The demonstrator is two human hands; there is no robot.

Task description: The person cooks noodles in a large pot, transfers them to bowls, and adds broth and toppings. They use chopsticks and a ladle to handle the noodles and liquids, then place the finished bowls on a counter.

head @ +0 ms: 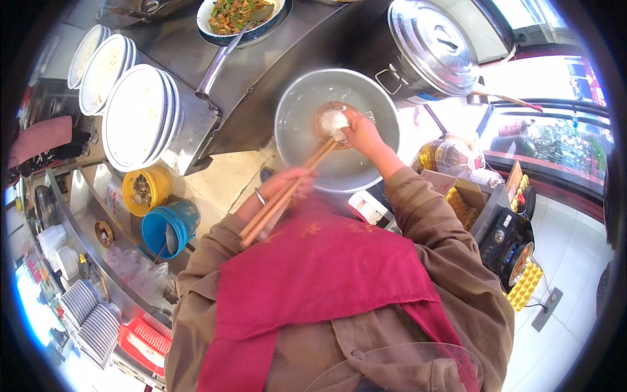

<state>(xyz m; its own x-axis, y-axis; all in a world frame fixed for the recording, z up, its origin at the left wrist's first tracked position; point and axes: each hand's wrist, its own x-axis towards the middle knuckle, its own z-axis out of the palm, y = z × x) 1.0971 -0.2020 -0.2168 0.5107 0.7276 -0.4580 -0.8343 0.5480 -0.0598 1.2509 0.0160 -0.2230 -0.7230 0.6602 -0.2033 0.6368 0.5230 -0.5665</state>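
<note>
A large round metal basin [299, 159] stands in front of me with cloudy liquid in it. My left hand [289, 186] is closed around a bundle of long wooden chopsticks [274, 215], held slantwise above the basin's near rim. Over the basin, my right hand [365, 132] pinches a white wad [334, 123], perhaps cloth, at the chopsticks' far ends. Part of the wad is hidden by my fingers. Beneath it shows a round copper-coloured object [321, 111], mostly covered by hand and wad; I cannot tell what it is.
Stacked white bowls [134, 117] stand at the left counter edge. A lidded metal pot [431, 46] is beyond the basin at right. A dish of chopped food [235, 17] sits at the back. Yellow [164, 183] and blue buckets [188, 220] stand lower left, a portable stove [507, 240] at right.
</note>
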